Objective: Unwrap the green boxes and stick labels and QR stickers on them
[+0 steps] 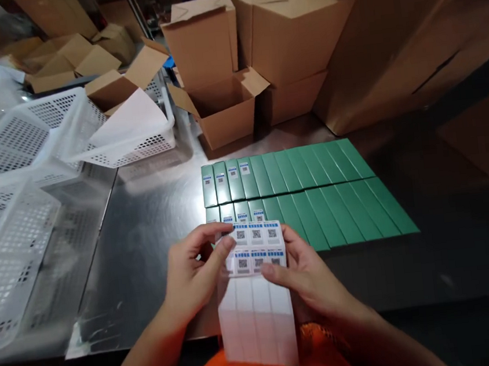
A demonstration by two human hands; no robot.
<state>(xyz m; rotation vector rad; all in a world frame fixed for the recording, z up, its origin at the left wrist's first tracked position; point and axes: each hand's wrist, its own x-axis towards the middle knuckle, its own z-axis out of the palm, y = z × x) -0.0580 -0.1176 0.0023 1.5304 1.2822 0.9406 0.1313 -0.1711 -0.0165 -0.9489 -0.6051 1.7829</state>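
Note:
A sheet of QR-code labels (256,235) is held up in front of me, its blank white backing (257,321) hanging down in a long strip toward my lap. My left hand (196,269) is closed, thumb and forefinger pinched at the sheet's upper left edge; whether one label is lifted there I cannot tell. The right side of the sheet is gripped by my right hand (308,269), thumb in front and fingers behind. Just beyond lie two rows of narrow green boxes (313,167) on the table. Several at the left end carry labels (244,167); the hands and sheet partly cover the nearer row.
The boxes rest on a metal table (144,228). White perforated baskets (16,253) stand at left, one holding a carton and white sheet (133,119). An open cardboard box (229,120) sits behind the green boxes, with taller cartons (290,38) behind and at right.

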